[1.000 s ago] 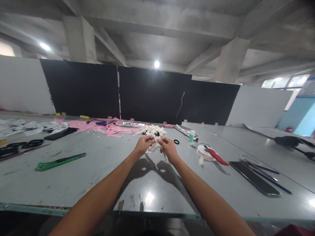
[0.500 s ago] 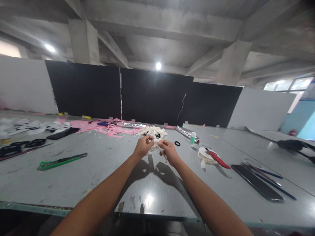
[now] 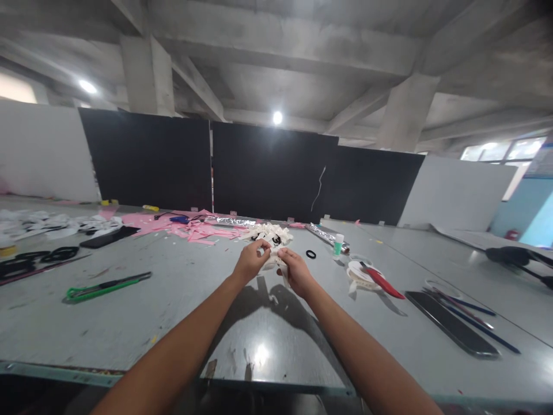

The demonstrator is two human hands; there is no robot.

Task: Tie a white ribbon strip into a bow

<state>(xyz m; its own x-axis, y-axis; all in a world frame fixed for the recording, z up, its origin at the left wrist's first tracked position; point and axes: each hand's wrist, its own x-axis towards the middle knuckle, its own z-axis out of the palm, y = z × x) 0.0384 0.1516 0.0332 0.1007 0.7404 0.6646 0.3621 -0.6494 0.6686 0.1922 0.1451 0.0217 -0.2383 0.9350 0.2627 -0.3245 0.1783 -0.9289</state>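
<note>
My left hand (image 3: 252, 259) and my right hand (image 3: 296, 270) meet over the middle of the table, both closed in a pinch. Between them stretches a cream ribbon strip (image 3: 273, 259), its ends partly hidden by my fingers. A loose piece of it hangs below my right hand. Just beyond my hands lies a pile of cream ribbon pieces (image 3: 268, 231) with some black bits among them. A small black ring (image 3: 311, 253) rests on the table right of my right hand.
To the right are a ribbon roll (image 3: 363, 275) with a red-handled tool (image 3: 384, 282) on it, a green-and-white glue stick (image 3: 338, 245) and a dark flat tray (image 3: 451, 323). On the left lies a green cutter (image 3: 108, 286). Pink scraps (image 3: 199, 230) spread along the back.
Both hands stay nearly in place, still pinching the ribbon strip. The strip between them has shifted and turned slightly, and its hanging part shows more below the right hand.
</note>
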